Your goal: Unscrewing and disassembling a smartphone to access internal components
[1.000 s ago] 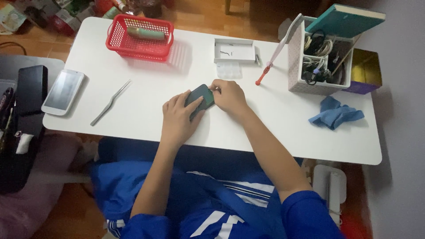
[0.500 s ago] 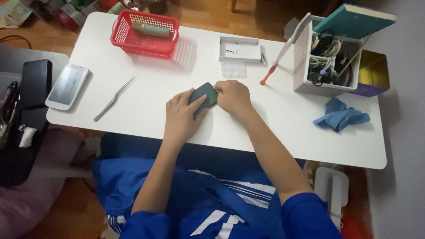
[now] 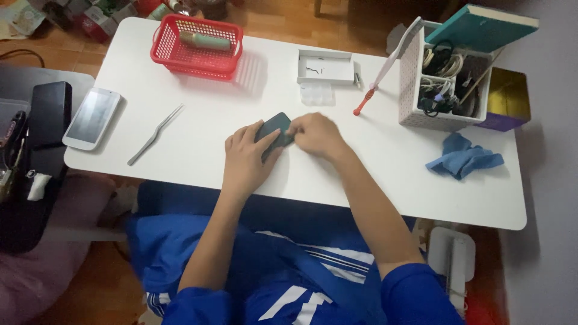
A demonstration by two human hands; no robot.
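A dark teal phone point(image 3: 276, 126) lies on the white table point(image 3: 198, 150), near its middle. My left hand point(image 3: 245, 156) rests over the phone's near left side, fingers holding it down. From the right, my right hand point(image 3: 315, 133) grips the phone's right edge with closed fingers. Both forearms reach in from the table's front edge. Most of the phone is covered by my fingers.
Metal tweezers point(image 3: 155, 133) and a white phone point(image 3: 91, 117) lie at the left. A red basket point(image 3: 195, 47) stands at the back, beside a small white tray point(image 3: 325, 66) and a red-tipped white tool point(image 3: 385, 66). A white organiser box point(image 3: 442, 81) and blue cloth point(image 3: 462, 156) are at the right.
My hands and the dark phone stay together in the same grip; the view has shifted slightly, with everything a little lower in frame.
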